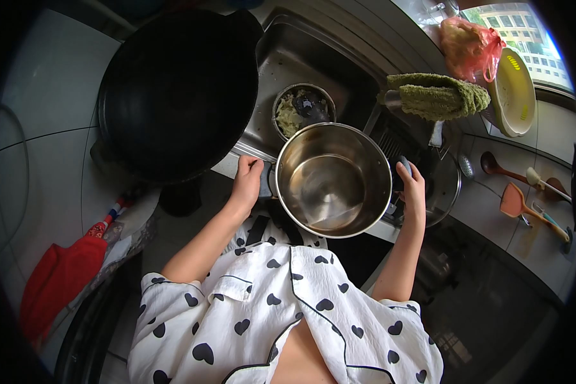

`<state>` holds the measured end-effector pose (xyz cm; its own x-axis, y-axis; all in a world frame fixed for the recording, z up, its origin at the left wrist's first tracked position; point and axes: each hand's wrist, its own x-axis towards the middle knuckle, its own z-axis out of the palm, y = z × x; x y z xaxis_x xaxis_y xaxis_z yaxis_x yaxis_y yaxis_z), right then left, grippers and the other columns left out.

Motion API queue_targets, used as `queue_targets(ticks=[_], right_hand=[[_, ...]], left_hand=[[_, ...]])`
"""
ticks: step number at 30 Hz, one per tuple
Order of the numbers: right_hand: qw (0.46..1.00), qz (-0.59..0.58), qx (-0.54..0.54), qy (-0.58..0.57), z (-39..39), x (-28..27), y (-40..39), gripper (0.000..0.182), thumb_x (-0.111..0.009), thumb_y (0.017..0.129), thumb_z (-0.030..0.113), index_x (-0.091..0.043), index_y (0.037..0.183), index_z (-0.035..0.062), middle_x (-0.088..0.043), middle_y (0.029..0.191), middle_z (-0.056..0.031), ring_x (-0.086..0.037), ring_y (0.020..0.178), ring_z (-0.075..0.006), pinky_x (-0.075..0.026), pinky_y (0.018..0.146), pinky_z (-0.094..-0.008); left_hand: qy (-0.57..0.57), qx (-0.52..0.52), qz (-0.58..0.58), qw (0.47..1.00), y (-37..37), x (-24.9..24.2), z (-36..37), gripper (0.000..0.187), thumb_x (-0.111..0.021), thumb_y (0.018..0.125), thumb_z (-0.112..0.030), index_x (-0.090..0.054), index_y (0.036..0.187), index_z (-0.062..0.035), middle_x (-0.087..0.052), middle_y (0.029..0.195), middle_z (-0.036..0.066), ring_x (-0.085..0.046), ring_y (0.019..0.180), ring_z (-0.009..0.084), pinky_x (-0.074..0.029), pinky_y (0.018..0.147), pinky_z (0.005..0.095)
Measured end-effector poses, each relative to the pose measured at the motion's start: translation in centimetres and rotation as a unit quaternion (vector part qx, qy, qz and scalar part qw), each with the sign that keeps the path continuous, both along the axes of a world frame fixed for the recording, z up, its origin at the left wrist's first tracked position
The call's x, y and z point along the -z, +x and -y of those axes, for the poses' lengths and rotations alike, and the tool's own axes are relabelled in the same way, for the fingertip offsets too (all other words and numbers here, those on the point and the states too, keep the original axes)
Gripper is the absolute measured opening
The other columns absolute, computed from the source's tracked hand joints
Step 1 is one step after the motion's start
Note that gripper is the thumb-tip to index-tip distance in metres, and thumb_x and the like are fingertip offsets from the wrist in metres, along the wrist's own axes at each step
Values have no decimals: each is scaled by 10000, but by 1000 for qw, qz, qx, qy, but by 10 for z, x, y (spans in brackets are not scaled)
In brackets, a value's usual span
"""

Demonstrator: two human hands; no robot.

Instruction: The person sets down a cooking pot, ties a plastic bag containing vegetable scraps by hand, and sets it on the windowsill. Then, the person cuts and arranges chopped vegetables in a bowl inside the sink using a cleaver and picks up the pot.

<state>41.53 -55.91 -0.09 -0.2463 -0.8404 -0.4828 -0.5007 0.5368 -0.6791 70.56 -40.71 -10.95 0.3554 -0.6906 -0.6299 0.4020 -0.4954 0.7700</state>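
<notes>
A stainless steel pot (329,182) is held up in front of my body, near the sink's front edge. Its inside shows a shiny bottom, with perhaps a little liquid that I cannot make out for sure. My left hand (244,182) is closed round the dark handle on the left side. On the other side, my right hand (411,192) grips the opposite dark handle. Just beyond the pot, a small metal bowl (277,105) in the sink (278,64) contains pale chopped scraps and something dark and glossy.
A large black wok (179,96) takes up the left side of the sink area. A green cloth (438,96) hangs at the right, near a red plastic bag (470,48) and a yellow basin (515,93). Utensils, including an orange spatula (513,200), line the right wall. A glass lid (445,185) lies behind my right hand.
</notes>
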Motion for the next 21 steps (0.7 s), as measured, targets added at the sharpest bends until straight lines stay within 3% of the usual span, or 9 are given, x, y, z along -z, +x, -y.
queue_targets(ticks=[8, 21], right_hand=[[1000, -2, -8, 10, 1, -3, -3, 424, -666, 772, 342, -599, 1080, 57, -472, 649, 57, -354, 489, -33, -247, 423, -199], [1000, -6, -7, 19, -4, -13, -2, 407, -666, 788, 302, -597, 1085, 32, -573, 770, 10, -483, 619, -57, -368, 509, -205]], left_hand=[[22, 6, -14, 1000, -4, 3, -4, 196, -463, 915, -232, -453, 986, -49, -494, 917, 48, -437, 885, 123, -352, 832, 259], [20, 24, -4, 999, -10, 3, -8, 224, -462, 919, -258, -445, 1011, -54, -496, 935, 51, -438, 898, 131, -354, 836, 257]])
